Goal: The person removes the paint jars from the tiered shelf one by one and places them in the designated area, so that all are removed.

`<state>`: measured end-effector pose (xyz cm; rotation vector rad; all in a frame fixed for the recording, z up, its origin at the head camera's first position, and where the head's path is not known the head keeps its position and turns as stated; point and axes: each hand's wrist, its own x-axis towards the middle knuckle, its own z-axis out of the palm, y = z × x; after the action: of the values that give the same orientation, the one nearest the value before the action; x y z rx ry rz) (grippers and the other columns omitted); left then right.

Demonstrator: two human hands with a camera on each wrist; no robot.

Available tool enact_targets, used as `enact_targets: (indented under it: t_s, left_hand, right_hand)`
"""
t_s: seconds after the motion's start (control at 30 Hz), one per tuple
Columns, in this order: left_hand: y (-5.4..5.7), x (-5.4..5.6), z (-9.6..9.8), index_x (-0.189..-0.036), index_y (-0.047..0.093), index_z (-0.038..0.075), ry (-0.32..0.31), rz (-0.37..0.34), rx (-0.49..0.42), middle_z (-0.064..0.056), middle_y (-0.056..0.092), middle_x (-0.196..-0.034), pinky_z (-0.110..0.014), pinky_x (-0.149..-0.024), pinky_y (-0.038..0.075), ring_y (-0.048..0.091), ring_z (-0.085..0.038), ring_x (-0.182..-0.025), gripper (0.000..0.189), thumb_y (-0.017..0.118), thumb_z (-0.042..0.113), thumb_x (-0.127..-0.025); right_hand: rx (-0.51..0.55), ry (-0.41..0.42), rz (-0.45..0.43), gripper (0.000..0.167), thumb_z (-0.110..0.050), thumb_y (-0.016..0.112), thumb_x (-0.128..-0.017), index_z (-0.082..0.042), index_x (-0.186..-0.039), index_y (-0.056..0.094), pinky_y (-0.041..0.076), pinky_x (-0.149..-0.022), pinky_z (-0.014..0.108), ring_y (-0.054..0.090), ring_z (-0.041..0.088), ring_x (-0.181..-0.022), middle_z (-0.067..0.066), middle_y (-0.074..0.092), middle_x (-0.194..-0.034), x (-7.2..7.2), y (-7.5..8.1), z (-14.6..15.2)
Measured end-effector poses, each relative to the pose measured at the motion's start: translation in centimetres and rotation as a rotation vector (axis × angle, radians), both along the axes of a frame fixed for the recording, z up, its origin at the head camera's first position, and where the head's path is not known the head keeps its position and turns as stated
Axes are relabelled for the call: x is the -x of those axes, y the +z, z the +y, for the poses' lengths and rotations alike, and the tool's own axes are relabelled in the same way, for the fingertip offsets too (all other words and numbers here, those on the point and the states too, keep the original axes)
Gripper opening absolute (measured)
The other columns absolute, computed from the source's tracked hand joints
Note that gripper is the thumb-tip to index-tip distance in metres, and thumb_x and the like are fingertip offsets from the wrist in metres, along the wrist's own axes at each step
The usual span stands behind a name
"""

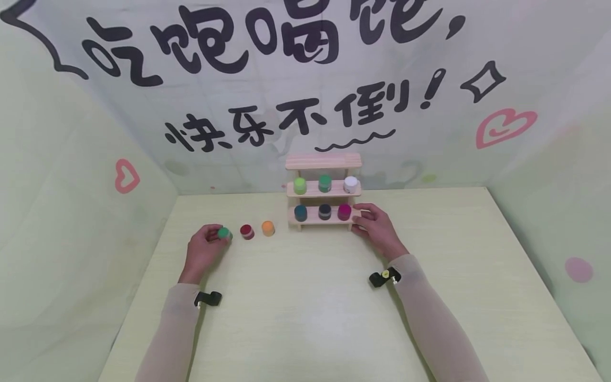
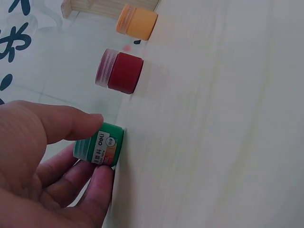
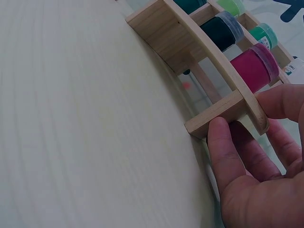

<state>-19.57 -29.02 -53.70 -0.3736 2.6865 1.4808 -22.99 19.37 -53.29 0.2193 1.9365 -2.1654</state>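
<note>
So left grip is pinching a green jar, red jar just beyond that grip, and right grip is pinching the rack.

Left hand pinches, right hand grips, well apart.

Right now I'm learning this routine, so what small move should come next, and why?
I'd probably lift the green jar toward the top shelf of the rack: the left hand pinches that jar, the right hand grips the rack's end, and the lower two shelves each hold three jars.
</note>
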Motion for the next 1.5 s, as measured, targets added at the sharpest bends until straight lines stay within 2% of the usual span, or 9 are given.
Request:
enact_targets:
  t_s: [0.17,0.63,0.73,0.83,1.03,1.2,1.33,1.5]
  left_hand:
    - [0.0,-0.1,-0.1,-0.142,0.059,0.007,-0.001,-0.008,0.002,-0.019,0.064,-0.141,-0.048,-0.114,0.05,0.062,-0.037,-0.131,0.055,0.078,0.031,-0.096]
    - [0.6,-0.1,-0.3,-0.147,0.056,0.009,-0.031,-0.008,-0.025,-0.017,0.063,-0.143,-0.045,-0.112,0.049,0.062,-0.035,-0.131,0.059,0.078,0.032,-0.097]
    - [0.9,0.0,-0.2,-0.148,0.056,0.009,-0.022,-0.007,-0.034,-0.016,0.062,-0.144,-0.046,-0.113,0.048,0.061,-0.035,-0.133,0.059,0.078,0.032,-0.097]
    - [1.3,0.1,0.1,-0.148,0.056,0.011,0.015,0.002,-0.043,-0.014,0.06,-0.147,-0.048,-0.115,0.049,0.058,-0.033,-0.138,0.059,0.076,0.034,-0.098]
    - [2.3,0.8,0.7,-0.147,0.057,0.013,0.083,0.071,-0.061,-0.011,0.06,-0.147,-0.047,-0.115,0.05,0.055,-0.029,-0.139,0.057,0.074,0.039,-0.099]
    - [3.4,1.5,1.6,-0.144,0.059,0.014,0.073,0.119,-0.08,-0.008,0.062,-0.143,-0.036,-0.107,0.054,0.058,-0.024,-0.134,0.055,0.074,0.041,-0.099]
    - [4.0,1.9,2.7,-0.141,0.062,0.013,0.057,0.163,-0.095,-0.008,0.065,-0.139,-0.025,-0.1,0.056,0.061,-0.022,-0.129,0.047,0.072,0.036,-0.101]
    - [4.4,2.3,4.1,-0.138,0.063,0.013,0.037,0.197,-0.106,-0.007,0.067,-0.134,-0.023,-0.101,0.057,0.062,-0.02,-0.127,0.04,0.07,0.031,-0.103]
  right_hand:
    - [0.005,0.008,0.009,0.045,-0.006,0.069,-0.101,-0.004,-0.145,0.055,0.064,-0.094,0.032,0.071,0.011,-0.093,0.003,0.062,-0.105,-0.1,0.1,-0.1]
    - [-0.002,0.002,-0.009,0.044,-0.004,0.066,-0.102,-0.003,-0.145,0.055,0.064,-0.095,0.032,0.07,0.011,-0.095,0.003,0.063,-0.107,-0.1,0.2,-0.1]
    - [-0.002,0.002,-0.011,0.044,-0.003,0.066,-0.102,-0.003,-0.145,0.054,0.064,-0.095,0.031,0.07,0.011,-0.094,0.003,0.064,-0.106,-0.1,0.2,-0.1]
    - [-0.009,0.0,-0.014,0.044,-0.004,0.066,-0.102,-0.004,-0.145,0.055,0.064,-0.094,0.031,0.07,0.011,-0.094,0.002,0.064,-0.106,-0.2,0.2,-0.1]
    - [-0.012,-0.01,-0.018,0.04,-0.003,0.066,-0.102,-0.007,-0.141,0.058,0.064,-0.093,0.03,0.071,0.011,-0.094,0.002,0.066,-0.106,-0.1,0.2,-0.1]
    - [-0.012,-0.014,-0.022,0.039,-0.003,0.066,-0.102,-0.008,-0.139,0.058,0.064,-0.092,0.03,0.071,0.011,-0.094,0.003,0.066,-0.106,-0.1,0.2,0.0]
    - [-0.008,-0.013,-0.024,0.04,-0.004,0.067,-0.102,-0.007,-0.141,0.058,0.064,-0.092,0.03,0.071,0.011,-0.094,0.002,0.066,-0.105,-0.1,0.2,0.0]
    - [-0.005,-0.007,-0.025,0.039,-0.005,0.066,-0.103,-0.008,-0.141,0.058,0.064,-0.094,0.031,0.072,0.012,-0.095,0.002,0.065,-0.107,-0.1,0.2,-0.1]
